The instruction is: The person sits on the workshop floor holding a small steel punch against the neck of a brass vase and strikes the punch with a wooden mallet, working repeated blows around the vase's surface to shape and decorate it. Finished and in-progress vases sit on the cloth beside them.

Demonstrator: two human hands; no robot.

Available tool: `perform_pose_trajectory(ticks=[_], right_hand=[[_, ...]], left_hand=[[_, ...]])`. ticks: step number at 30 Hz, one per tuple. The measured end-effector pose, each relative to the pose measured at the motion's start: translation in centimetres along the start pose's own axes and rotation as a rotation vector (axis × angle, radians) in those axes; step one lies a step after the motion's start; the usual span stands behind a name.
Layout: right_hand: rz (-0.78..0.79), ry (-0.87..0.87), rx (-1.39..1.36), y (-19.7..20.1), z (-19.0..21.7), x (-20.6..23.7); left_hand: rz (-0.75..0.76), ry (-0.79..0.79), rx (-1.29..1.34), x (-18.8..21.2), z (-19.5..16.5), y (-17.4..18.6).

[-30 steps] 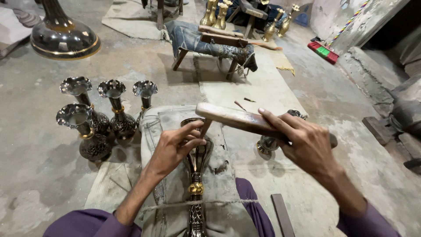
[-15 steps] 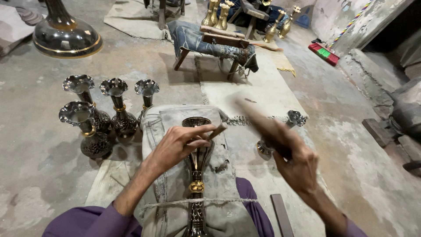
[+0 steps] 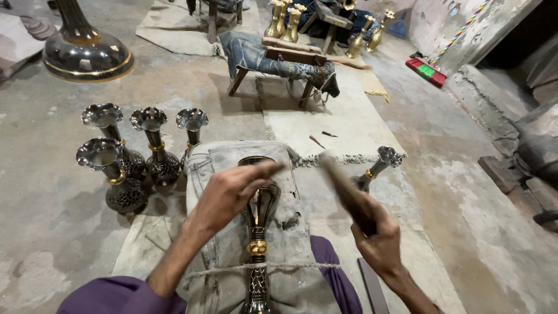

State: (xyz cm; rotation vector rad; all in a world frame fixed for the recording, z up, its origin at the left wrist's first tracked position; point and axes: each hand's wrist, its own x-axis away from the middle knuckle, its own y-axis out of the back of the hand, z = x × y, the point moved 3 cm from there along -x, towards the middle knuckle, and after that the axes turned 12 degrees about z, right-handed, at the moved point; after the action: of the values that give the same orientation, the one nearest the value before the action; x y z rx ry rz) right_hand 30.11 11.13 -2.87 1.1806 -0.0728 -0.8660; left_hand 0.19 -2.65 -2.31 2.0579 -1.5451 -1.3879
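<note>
A dark engraved metal vase (image 3: 259, 232) with a gold band lies lengthwise on a grey cloth-covered rest (image 3: 232, 168), tied down by a cord. My left hand (image 3: 228, 195) rests over its neck, fingers stretched toward the flared mouth and pinching a thin tool against it. My right hand (image 3: 378, 238) grips a wooden stick (image 3: 343, 186), blurred by motion, raised to the right of the vase.
Several dark vases (image 3: 125, 157) stand on the floor at the left. One more vase (image 3: 375, 168) stands at the right. A low padded bench (image 3: 279, 61) sits farther back, brass vases (image 3: 285, 20) behind it, and a large metal base (image 3: 87, 55) at far left.
My right hand has swung the wooden stick from lying across above the vase mouth out to the right and lower. The left hand stayed on the vase neck.
</note>
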Motion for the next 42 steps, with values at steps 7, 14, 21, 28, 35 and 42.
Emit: perform_pose_trajectory(ticks=[7, 14, 21, 28, 35, 42], right_hand=[[0.240, 0.038, -0.841, -5.8, 1.1, 1.2], [0.388, -0.093, -0.663, -6.2, -0.2, -0.5], [0.272, -0.074, -0.302, 2.3, 1.8, -7.5], [0.147, 0.296, 0.415, 6.8, 8.3, -10.9], [0.229, 0.380, 0.565, 7.8, 9.8, -13.4], [0.293, 0.172, 0.556, 7.0, 8.0, -13.2]], left_hand=[[-0.237, 0.337, 0.330, 0.8, 0.8, -1.5], [-0.300, 0.399, 0.293, 0.8, 1.3, -2.3], [-0.307, 0.406, 0.269, 1.0, 1.3, -2.6], [-0.338, 0.358, 0.198, 1.0, 1.2, -2.7], [-0.278, 0.402, 0.189, 0.4, 1.3, -2.8], [-0.156, 0.399, 0.251, -0.3, 1.6, -2.2]])
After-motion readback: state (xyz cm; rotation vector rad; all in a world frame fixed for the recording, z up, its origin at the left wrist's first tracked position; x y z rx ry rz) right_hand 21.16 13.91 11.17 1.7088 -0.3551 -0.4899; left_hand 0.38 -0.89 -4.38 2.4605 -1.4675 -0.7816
